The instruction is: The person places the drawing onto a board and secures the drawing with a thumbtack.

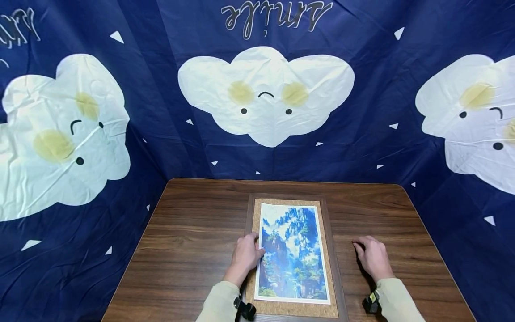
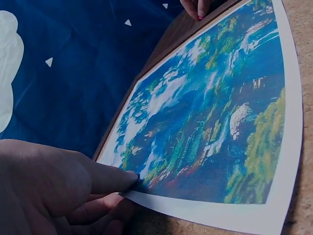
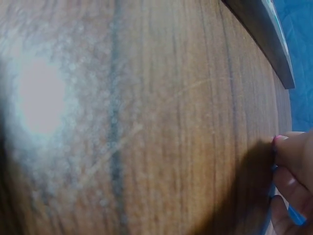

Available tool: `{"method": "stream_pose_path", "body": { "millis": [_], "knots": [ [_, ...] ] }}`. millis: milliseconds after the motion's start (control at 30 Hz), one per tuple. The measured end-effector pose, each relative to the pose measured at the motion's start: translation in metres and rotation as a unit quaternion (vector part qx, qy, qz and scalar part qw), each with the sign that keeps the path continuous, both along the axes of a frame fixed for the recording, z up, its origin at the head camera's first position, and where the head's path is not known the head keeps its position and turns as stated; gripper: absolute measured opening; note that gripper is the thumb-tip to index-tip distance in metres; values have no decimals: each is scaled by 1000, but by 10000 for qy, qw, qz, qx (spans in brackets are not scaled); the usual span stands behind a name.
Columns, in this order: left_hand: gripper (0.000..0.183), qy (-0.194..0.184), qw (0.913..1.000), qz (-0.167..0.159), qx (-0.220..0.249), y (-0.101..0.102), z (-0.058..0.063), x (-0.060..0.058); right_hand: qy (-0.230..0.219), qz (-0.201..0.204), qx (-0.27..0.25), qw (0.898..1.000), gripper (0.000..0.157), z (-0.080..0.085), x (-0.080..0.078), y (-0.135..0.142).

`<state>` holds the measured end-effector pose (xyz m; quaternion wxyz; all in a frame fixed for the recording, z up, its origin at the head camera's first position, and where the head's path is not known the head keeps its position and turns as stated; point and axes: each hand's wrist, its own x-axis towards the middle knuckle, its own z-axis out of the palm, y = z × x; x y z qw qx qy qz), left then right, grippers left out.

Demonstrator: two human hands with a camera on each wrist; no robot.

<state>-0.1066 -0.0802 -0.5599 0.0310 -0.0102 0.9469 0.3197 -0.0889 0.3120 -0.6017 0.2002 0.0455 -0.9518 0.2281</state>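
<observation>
Blue crags and pale mist filled the white-edged print, which lay on a cork board directly in front of me, its long sides running roughly from twelve to six o'clock. My left hand was at nine o'clock from the print's middle, clamped on the left margin: one digit came over the printed face and the others bent in just below that edge. From there the sheet spread away toward three o'clock.

My right hand was at three o'clock from the print, past the board's brown frame, over the wood-grain table. Its fingertips were drawn together on a pink thing, too small for me to name, well apart from the sheet. I couldn't tell whether that hand touched the tabletop. At twelve o'clock, beyond the table, hung a navy curtain printed with white clouds.
</observation>
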Motion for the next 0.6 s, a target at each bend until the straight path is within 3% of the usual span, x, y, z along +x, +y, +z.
{"method": "stream_pose_path", "body": {
  "millis": [600],
  "knots": [
    [42, 16, 10000, 45, 28, 0, -2, 0, -123, 39, -104, 9999, 6, 1, -6, -3]
  ]
}}
